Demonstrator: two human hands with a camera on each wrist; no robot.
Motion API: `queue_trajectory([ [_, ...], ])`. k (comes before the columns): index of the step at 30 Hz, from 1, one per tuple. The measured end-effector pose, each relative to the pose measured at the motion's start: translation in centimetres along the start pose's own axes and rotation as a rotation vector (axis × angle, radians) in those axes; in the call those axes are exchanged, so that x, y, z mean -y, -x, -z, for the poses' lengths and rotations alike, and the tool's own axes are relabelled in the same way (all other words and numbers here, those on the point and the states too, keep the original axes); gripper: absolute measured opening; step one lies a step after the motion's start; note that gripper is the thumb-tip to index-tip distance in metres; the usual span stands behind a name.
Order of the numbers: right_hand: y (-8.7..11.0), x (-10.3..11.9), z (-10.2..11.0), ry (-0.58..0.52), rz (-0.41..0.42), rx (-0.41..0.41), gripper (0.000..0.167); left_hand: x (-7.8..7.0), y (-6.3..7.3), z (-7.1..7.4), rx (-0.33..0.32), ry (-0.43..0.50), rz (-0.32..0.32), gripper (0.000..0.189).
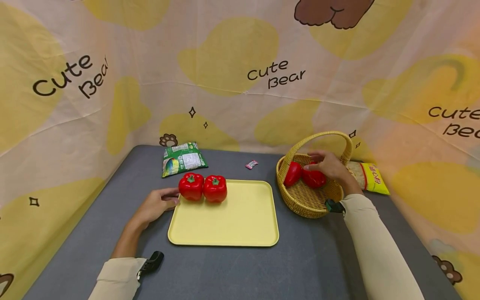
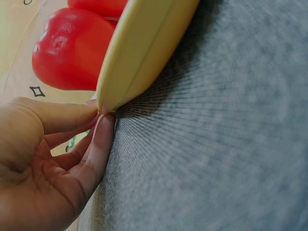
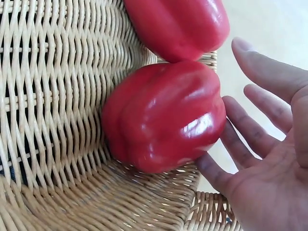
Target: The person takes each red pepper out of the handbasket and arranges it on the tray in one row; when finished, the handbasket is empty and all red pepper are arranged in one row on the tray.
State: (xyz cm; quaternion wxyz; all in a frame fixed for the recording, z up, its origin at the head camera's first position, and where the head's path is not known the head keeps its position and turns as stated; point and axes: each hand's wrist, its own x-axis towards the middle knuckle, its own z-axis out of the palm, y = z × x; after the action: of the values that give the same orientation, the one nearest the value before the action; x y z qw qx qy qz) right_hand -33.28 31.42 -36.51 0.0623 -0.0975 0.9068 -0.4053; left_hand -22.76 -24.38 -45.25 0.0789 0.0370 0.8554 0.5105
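My left hand (image 1: 154, 207) pinches the left rim of a yellow tray (image 1: 240, 225) between thumb and fingers, close to the table. Two red bell peppers (image 1: 215, 189) stand side by side at the tray's back left. Over at the right, my right hand (image 1: 331, 167) reaches under the handle of a wicker basket (image 1: 298, 205). Two more red bell peppers lie inside it. In the right wrist view the fingertips are right at the side of the nearer bell pepper (image 3: 163, 118), with the thumb apart from it. The other basket pepper (image 3: 180, 26) lies against that one.
A green snack bag (image 1: 183, 159) lies behind the tray at the left. One small pink wrapped sweet (image 1: 251, 164) sits near the back edge. Behind the basket, a yellow packet (image 1: 373, 178) lies by the wall cloth. The basket's tall handle arches over its opening.
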Motion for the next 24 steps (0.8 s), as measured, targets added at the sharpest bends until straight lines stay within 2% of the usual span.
queue_trajectory([
  [10,0.06,-0.18,-0.11,0.049,-0.012,0.042,0.071,-0.01,-0.1,0.06,0.001,0.008,-0.001,0.049],
  [24,-0.11,0.11,-0.28,0.26,-0.077,0.088,0.073,0.04,0.06,0.12,0.0,0.008,-0.018,0.049],
])
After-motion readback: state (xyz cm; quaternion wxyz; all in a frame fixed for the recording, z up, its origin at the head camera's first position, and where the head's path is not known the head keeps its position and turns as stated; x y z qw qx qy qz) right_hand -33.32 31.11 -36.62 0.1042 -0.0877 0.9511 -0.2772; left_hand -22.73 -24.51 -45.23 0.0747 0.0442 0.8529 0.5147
